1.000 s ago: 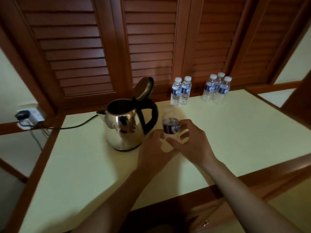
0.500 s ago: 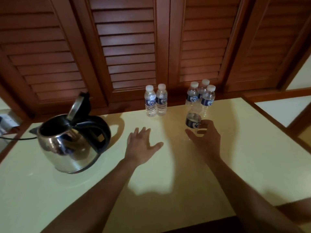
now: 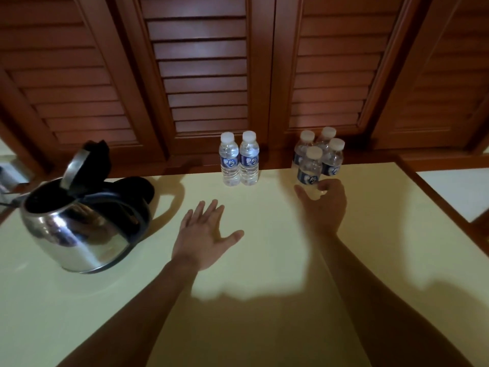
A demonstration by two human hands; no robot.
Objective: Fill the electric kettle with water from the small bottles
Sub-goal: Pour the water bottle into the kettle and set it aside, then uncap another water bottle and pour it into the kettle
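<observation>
The steel electric kettle (image 3: 76, 231) stands at the left of the pale yellow table (image 3: 264, 300) with its lid (image 3: 76, 165) tipped open and its black handle toward me. My right hand (image 3: 326, 205) grips the lower part of a small capped bottle (image 3: 310, 168), upright and right in front of three more small bottles (image 3: 332, 157) at the back right. Whether it touches them or rests on the table I cannot tell. Two full small bottles (image 3: 239, 161) stand side by side at the back centre. My left hand (image 3: 203, 234) hovers flat over the table's middle, fingers spread, holding nothing.
Brown louvred wooden doors (image 3: 206, 75) rise directly behind the table. A wooden rim (image 3: 444, 207) borders the table's right side. A dark cable (image 3: 8, 202) leaves the kettle at the far left edge.
My right hand has carried the bottle from beside the kettle to the group at the back right. My left hand let go of it and spread open. The view swung right.
</observation>
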